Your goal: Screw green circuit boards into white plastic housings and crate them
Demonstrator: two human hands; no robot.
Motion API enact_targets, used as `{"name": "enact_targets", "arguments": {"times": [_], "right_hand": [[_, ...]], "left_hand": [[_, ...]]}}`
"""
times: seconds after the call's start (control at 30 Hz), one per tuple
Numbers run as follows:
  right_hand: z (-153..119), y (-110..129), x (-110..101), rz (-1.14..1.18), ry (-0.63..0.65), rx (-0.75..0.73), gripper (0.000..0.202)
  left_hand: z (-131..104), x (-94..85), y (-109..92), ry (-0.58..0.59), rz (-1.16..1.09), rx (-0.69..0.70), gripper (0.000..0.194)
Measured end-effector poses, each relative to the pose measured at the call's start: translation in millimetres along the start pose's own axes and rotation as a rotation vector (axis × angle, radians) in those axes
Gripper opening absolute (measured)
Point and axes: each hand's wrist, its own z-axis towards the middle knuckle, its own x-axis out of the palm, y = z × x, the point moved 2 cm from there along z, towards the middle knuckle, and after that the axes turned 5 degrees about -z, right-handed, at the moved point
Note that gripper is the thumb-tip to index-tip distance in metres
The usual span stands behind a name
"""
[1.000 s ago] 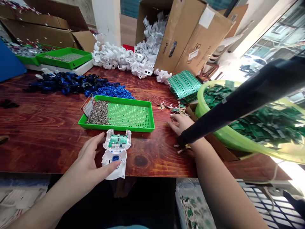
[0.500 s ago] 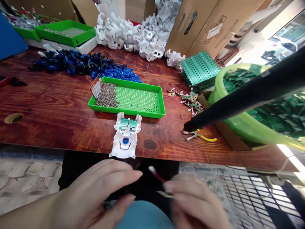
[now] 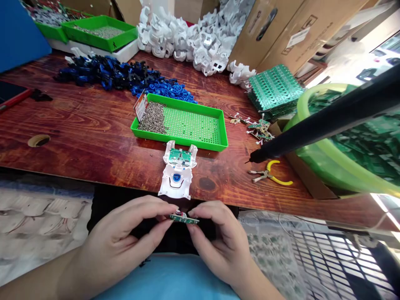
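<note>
A small green circuit board [image 3: 185, 219] with short wires on top is held level above my lap. My left hand [image 3: 131, 233] pinches its left end between thumb and fingers. At the board's right end, my right hand [image 3: 218, 237] grips it the same way. Beyond my hands, at the table's front edge, lies an open white plastic shell [image 3: 171, 188] with a blue part in it. Behind that touches a second white piece holding a green board [image 3: 179, 156].
A green tray [image 3: 193, 145] of small screws stands behind the shells. Yellow-handled pliers [image 3: 271, 175] lie to the right, below a black rod-like tool [image 3: 312, 125]. A tub [image 3: 300, 108] of boards, loose wired boards [image 3: 261, 129] and white shells [image 3: 200, 41] surround the work area.
My right hand has moved left and now grips the board together with my left hand. Its wired piece was apart from my left hand before. The view has shifted slightly.
</note>
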Motion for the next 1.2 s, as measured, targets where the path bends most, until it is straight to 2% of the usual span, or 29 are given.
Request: {"name": "enact_targets", "arguments": {"times": [0.13, 0.33, 0.43, 0.63, 0.83, 1.07, 1.2], "right_hand": [[2, 3, -1, -0.008, 0.025, -0.028, 0.042], [3, 4, 0, -0.048, -0.01, -0.037, 0.035], [2, 3, 1, -0.08, -0.001, -0.038, 0.033], [3, 1, 0, -0.116, 0.063, -0.092, 0.027], [4, 0, -2, -0.16, 0.04, -0.109, 0.031], [11, -4, 0, -0.148, -0.008, -0.214, 0.055], [18, -5, 3, -0.13, -0.012, -0.242, 0.052]], "left_hand": [[2, 0.5, 5, 0.014, -0.008, 0.017, 0.042], [2, 0.5, 7, 0.027, -0.077, 0.03, 0.047], [3, -0.8, 4, 0.036, -0.066, 0.062, 0.043], [10, -6.8, -4, -0.027, -0.053, 0.121, 0.037], [14, -8.8, -2, -0.007, -0.033, 0.177, 0.036], [18, -14.7, 0, 0.0, -0.071, 0.176, 0.035], [19, -18.6, 2, -0.038, -0.07, 0.161, 0.035]]}}
